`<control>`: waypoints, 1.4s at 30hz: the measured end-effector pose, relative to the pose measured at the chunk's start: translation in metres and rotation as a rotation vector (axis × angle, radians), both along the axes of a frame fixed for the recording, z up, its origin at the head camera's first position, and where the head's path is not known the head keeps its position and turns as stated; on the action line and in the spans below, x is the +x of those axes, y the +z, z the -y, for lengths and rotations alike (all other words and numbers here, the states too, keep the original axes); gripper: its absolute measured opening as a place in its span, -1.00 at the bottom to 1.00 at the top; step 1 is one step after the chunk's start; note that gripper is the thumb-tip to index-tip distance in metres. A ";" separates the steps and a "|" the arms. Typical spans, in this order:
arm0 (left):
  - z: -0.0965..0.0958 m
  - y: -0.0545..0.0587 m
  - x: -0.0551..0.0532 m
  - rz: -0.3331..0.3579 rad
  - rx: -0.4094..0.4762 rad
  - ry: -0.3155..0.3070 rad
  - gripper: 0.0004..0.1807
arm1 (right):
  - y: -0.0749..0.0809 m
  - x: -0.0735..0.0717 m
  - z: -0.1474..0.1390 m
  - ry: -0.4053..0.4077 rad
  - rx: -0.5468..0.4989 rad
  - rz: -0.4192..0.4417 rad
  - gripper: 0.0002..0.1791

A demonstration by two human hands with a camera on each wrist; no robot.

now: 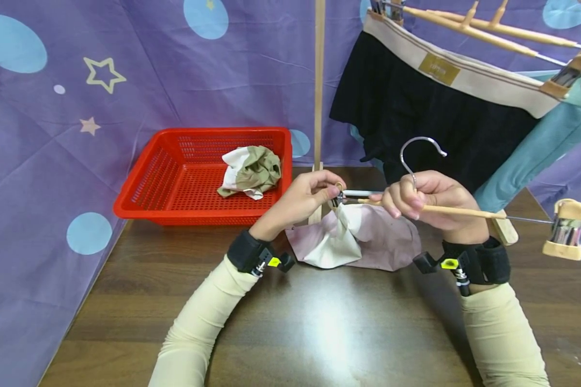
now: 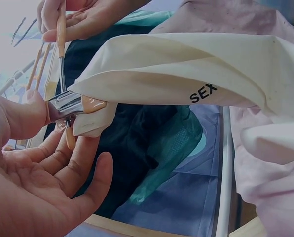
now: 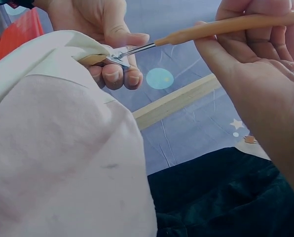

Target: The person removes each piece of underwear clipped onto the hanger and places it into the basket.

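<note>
My left hand (image 1: 306,198) pinches the metal-and-wood clip (image 2: 70,104) at the left end of a clip hanger (image 1: 460,212). In that clip's jaws is the white waistband (image 2: 152,69), printed with dark letters, of a pale pink garment (image 1: 392,239). The garment droops below the hanger over the table. My right hand (image 1: 433,201) grips the hanger's wooden bar near the middle, under the upright metal hook (image 1: 418,138). At the bar's right end, the other clip (image 1: 565,230) holds no cloth.
A red basket (image 1: 174,215) at the back left contains a crumpled green-and-white garment (image 1: 259,169). Black shorts (image 1: 406,91) and a light blue garment (image 1: 523,156) hang on clip hangers at the upper right. A wooden post (image 1: 318,80) stands behind my left hand.
</note>
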State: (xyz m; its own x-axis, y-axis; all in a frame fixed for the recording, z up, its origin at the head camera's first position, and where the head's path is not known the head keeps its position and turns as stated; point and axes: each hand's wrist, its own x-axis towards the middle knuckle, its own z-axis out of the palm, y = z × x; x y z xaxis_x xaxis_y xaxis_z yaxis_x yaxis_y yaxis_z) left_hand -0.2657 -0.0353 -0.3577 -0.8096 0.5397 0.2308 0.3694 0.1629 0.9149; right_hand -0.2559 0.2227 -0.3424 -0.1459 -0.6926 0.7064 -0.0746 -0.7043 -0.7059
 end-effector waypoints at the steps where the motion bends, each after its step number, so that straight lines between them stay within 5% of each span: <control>1: 0.000 0.000 0.000 0.004 0.004 -0.001 -0.79 | 0.000 0.000 0.000 0.005 -0.002 0.004 -0.78; 19: 0.000 -0.001 0.002 0.020 0.033 0.028 -0.81 | -0.002 -0.003 -0.002 0.049 -0.005 0.103 -0.79; 42: 0.003 0.003 0.004 0.002 0.034 0.022 -0.87 | 0.000 -0.001 0.000 0.028 -0.010 0.070 -0.79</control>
